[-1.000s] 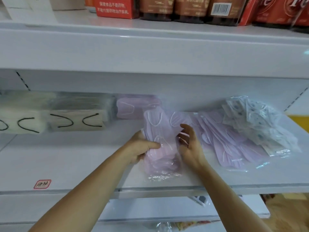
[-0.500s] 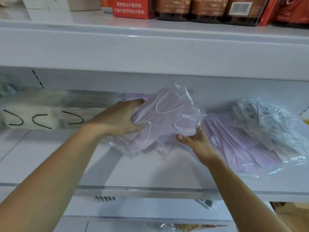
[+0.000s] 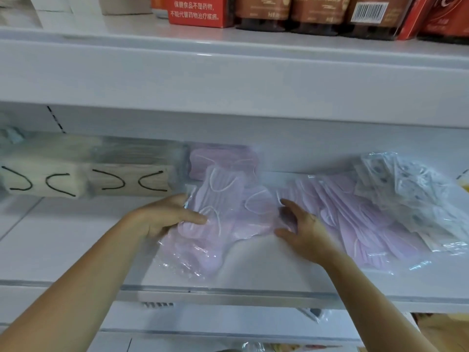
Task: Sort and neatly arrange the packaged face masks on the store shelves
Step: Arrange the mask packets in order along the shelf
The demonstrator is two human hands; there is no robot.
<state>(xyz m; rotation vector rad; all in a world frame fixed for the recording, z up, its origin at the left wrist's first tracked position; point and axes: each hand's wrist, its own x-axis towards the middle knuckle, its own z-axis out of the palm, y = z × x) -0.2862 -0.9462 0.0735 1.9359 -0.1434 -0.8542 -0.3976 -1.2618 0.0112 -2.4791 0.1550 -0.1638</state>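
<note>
Left hand: the left hand (image 3: pixel 165 217) grips the left side of a loose bundle of pale lilac face masks in clear plastic wrappers (image 3: pixel 223 224), thumb laid flat across the top, the other fingers hidden beneath.
Right hand: the right hand (image 3: pixel 302 227) is at the bundle's right side, fingers spread and lightly curled against the plastic; whether it truly grips or only touches, I cannot tell.
Held bundle: lies on the white metal store shelf (image 3: pixel 63 240), near the middle, its lower end reaching toward the front edge.
Back of shelf: a squared stack of lilac wrapped masks (image 3: pixel 223 158) sits just behind the bundle.
Right side: a fanned heap of lilac wrapped masks (image 3: pixel 368 219) lies just beside the right hand, and a heap of white patterned wrapped masks (image 3: pixel 416 194) overlaps its far side toward the shelf's right edge.
Left side: cream mask stacks with black ear loops (image 3: pixel 83 174) stand along the back left.
Upper shelf: a red carton with white lettering (image 3: pixel 198 11) and brown packaged jars (image 3: pixel 317 11).
</note>
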